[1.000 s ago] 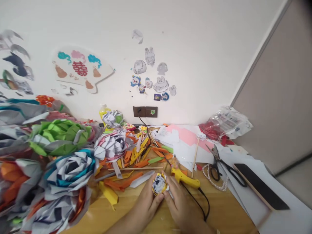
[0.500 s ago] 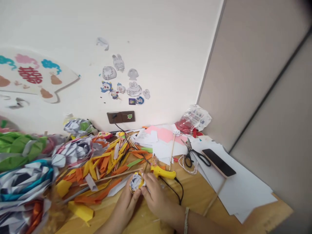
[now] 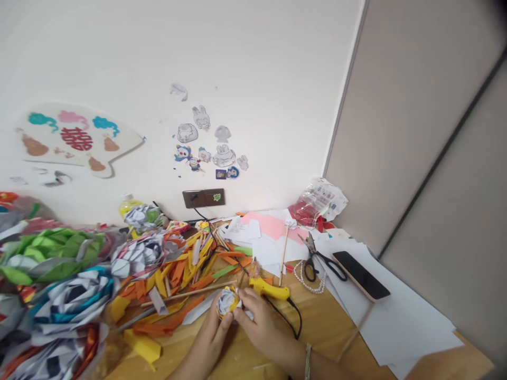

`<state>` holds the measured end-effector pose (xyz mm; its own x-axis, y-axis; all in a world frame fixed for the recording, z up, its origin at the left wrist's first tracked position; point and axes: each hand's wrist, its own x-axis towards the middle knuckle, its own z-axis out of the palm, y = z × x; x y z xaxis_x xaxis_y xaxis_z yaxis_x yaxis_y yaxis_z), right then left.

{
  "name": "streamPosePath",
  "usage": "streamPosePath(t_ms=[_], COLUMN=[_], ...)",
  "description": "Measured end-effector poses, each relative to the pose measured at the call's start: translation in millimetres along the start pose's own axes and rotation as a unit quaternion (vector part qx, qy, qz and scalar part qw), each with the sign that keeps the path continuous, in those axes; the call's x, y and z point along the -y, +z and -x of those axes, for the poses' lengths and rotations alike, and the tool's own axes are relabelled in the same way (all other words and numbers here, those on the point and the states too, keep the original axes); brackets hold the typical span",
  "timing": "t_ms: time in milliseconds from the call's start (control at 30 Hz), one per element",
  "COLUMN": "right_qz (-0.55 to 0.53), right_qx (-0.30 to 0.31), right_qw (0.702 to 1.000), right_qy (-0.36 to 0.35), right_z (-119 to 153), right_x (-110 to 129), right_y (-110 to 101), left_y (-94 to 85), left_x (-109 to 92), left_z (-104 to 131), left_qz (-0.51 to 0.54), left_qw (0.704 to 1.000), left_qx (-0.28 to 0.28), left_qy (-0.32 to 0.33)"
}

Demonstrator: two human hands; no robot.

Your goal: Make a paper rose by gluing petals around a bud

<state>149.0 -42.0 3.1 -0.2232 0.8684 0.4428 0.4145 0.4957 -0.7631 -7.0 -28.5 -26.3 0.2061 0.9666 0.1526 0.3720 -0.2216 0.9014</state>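
A small paper flower (image 3: 228, 302), white inside with a yellow outer edge, is held up between both hands over the table. My left hand (image 3: 213, 333) closes round its left and lower side, thumb against the front. From the right, my right hand (image 3: 255, 315) grips the yellow edge with thumb and fingers. Just behind that hand lies a yellow hot glue gun (image 3: 271, 290) with a black cord. A thin wooden stick (image 3: 190, 293) rests on the table left of the flower, among orange and yellow paper strips (image 3: 174, 274).
Large folded paper flowers (image 3: 73, 295) crowd the left side. Scissors (image 3: 322, 259), a bead string (image 3: 312, 287) and a phone (image 3: 361, 275) on white paper sheets (image 3: 412, 322) are at the right. A plastic bag (image 3: 317, 203) leans at the back, near a wall socket (image 3: 204, 198).
The view has shifted, so everything appears lower and further right. Both hands keep their hold on the paper flower, with the right fingers slightly moved along its edge.
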Motion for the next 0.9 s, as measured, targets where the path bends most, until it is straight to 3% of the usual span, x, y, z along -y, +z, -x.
streamPosePath(t_ms=[133,333,433,667,900], right_qz=[-0.005,0.006,-0.03,-0.157,-0.151], right_qx=[0.032,0.034,0.023,-0.053,-0.062], right_qw=[0.999,0.999,0.999,0.986,0.986], right_qy=[0.003,-0.012,-0.028,0.014,0.046], right_z=[0,0,-3,-1,5], right_x=[3,-3,-8,-23,-28], right_y=[-11,-8,-7,-2,7], left_y=[-1.9,-3.2,-5.5,-6.0,-4.0], left_x=[-5,-5,-5,-9,-6], left_z=[3,5,4,5,7], left_qz=[0.012,-0.002,-0.002,0.022,0.012], left_qw=[1.0,0.999,0.998,0.999,0.999], left_qx=[0.012,0.024,0.038,0.012,0.027], left_qy=[0.004,0.039,0.047,0.022,0.031])
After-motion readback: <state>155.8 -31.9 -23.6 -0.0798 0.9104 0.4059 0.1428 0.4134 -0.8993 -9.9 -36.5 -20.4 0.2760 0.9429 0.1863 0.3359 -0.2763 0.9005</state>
